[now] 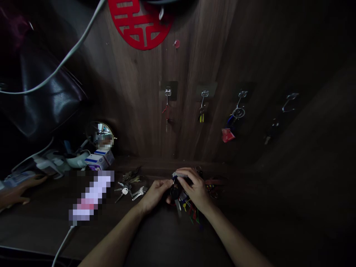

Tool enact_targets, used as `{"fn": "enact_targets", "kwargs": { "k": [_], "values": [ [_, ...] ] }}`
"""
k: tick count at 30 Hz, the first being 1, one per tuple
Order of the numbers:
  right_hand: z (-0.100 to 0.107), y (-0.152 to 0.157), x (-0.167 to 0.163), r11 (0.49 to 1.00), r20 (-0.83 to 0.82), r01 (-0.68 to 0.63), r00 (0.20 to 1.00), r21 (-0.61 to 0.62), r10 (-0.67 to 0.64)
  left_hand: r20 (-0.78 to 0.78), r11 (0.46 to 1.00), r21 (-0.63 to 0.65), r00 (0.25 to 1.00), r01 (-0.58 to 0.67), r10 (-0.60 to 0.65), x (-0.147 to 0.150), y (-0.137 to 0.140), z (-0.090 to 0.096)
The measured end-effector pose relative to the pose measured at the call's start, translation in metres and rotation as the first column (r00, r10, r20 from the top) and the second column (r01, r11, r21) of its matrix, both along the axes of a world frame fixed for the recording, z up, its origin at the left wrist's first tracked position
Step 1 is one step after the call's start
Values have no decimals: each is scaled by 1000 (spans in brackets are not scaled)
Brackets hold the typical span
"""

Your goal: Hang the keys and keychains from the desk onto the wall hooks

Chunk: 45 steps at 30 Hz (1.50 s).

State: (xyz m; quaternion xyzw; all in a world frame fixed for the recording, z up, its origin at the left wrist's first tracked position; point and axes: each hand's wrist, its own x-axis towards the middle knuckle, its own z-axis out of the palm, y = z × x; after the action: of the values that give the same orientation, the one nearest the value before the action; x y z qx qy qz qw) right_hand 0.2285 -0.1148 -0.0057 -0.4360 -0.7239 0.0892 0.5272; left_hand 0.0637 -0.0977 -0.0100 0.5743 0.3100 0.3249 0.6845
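Both of my hands meet over a bunch of keys [174, 193] at the back of the dark wooden surface. My left hand [155, 192] pinches the bunch near its top, and a silver key blade points down below it. With bent fingers, my right hand [194, 185] grips the upper right of the same bunch. Coloured cords [191, 209], red, yellow and green, lie under and beside my right hand. Left of my hands rest loose silver keys [125, 190] and some brass-toned keys [135, 179]. Dim light hides the details between my fingers.
Wall hooks [205, 93] carry small keys and tags, among them a red packet [228, 135]. At left are small boxes [97, 160], a round mirror [104, 133], a dark leather bag [50, 78], a blurred-out phone-like item [90, 196] with a white cable, and another person's hand [25, 189].
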Motion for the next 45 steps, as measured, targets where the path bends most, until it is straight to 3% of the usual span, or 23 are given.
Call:
{"fn": "enact_targets", "kwargs": {
  "k": [4,17,22,27,31,36,40,45],
  "values": [
    [-3,0,-1,999,8,-26,1000,-32,26,-1,1000,-10,1000,26,-26,-1,0,-4],
    [4,-6,0,991,145,-112,984,74,100,9,1000,6,1000,11,-11,-2,-1,-1],
    [7,-6,4,991,11,-132,991,-12,132,12,1000,9,1000,-22,22,-2,2,-4],
    [17,-7,17,992,-244,-43,970,-118,13,56,978,34,978,-204,202,-5,7,-1],
    [25,-7,31,981,-451,81,879,-176,-154,28,946,80,949,-314,313,-8,11,-2],
    [36,-7,56,939,-746,111,580,-325,-327,14,933,102,939,-344,345,-9,15,-5],
    [49,-5,82,971,-857,167,462,-169,-229,-14,936,148,946,-318,324,-10,14,-3],
    [75,-4,114,955,-865,297,474,-16,-162,-26,929,164,940,-332,340,-10,11,1]
  ]
}}
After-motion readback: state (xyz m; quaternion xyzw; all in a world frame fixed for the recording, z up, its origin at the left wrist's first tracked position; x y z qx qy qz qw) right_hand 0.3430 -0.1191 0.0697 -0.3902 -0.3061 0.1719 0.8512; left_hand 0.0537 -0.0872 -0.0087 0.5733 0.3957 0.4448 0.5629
